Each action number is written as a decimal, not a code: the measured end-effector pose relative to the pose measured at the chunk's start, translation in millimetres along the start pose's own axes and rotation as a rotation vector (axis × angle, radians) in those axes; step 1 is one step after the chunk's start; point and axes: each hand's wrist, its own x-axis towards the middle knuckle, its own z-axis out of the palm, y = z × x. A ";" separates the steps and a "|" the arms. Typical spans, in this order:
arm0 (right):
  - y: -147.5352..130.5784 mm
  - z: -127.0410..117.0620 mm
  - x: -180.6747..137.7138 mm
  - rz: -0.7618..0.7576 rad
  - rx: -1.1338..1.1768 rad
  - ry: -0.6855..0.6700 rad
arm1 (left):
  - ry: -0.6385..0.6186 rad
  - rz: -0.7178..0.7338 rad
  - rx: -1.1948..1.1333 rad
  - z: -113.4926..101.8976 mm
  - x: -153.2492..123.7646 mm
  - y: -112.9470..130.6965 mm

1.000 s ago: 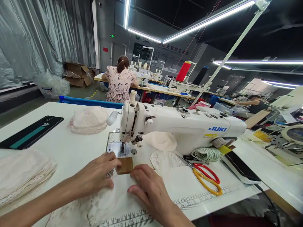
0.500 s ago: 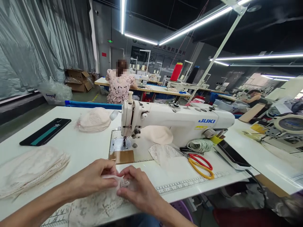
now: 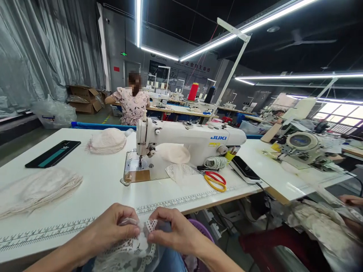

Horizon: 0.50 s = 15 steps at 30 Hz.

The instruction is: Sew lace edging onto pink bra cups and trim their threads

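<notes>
My left hand (image 3: 109,231) and my right hand (image 3: 172,231) both pinch a piece of white lace fabric (image 3: 130,249), held off the table's front edge over my lap. The lace hangs bunched below my fingers. Beyond them on the white table (image 3: 99,189) stands a white JUKI sewing machine (image 3: 187,139), its needle plate (image 3: 137,168) bare, with a brown patch in front of it.
A stack of lace pieces (image 3: 36,190) lies at the left, a dark phone (image 3: 52,153) and a pink padded pile (image 3: 106,140) behind it. Red and yellow scissors (image 3: 214,179), a cord coil and a second phone (image 3: 244,170) lie right of the machine. A person (image 3: 132,102) sits at a far table.
My hands lifted the lace from beside the needle plate and drew it back toward me, off the table edge. The view pulled back and shifted right.
</notes>
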 end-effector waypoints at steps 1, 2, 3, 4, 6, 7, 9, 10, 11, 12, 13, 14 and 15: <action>1.8 1.0 -3.2 0.004 -0.032 0.032 | 0.016 -0.003 0.031 3.9 0.7 -2.6; 3.4 2.2 -6.0 0.011 -0.055 0.066 | 0.029 -0.003 0.065 7.7 1.0 -4.1; 4.8 3.2 -8.6 0.020 -0.064 0.088 | 0.045 -0.002 0.103 11.1 0.9 -4.6; 6.0 4.0 -10.9 0.025 -0.065 0.100 | 0.065 -0.002 0.142 13.9 0.5 -4.2; 8.1 4.4 -15.1 0.023 -0.069 0.103 | 0.090 0.004 0.199 17.7 -0.9 -2.6; 8.9 4.0 -17.0 0.017 -0.076 0.103 | 0.086 0.006 0.206 18.5 -1.6 -2.1; 10.0 1.9 -20.2 -0.003 -0.093 0.094 | 0.051 0.012 0.187 18.3 -2.5 -2.5; 10.1 0.5 -21.6 -0.015 -0.104 0.091 | 0.031 0.018 0.168 17.6 -2.5 -3.3; 9.9 -1.1 -22.7 -0.026 -0.115 0.087 | 0.018 0.025 0.151 16.7 -2.3 -4.5; 9.6 -2.6 -23.6 -0.033 -0.129 0.085 | 0.014 0.031 0.141 15.7 -1.7 -5.8; 9.2 -4.2 -24.3 -0.033 -0.143 0.084 | 0.013 0.036 0.134 14.9 -1.0 -6.9; 8.8 -5.7 -24.9 -0.027 -0.158 0.082 | 0.013 0.037 0.126 14.3 -0.2 -7.9; 8.4 -7.2 -25.3 -0.017 -0.173 0.080 | 0.015 0.037 0.118 13.9 0.6 -8.6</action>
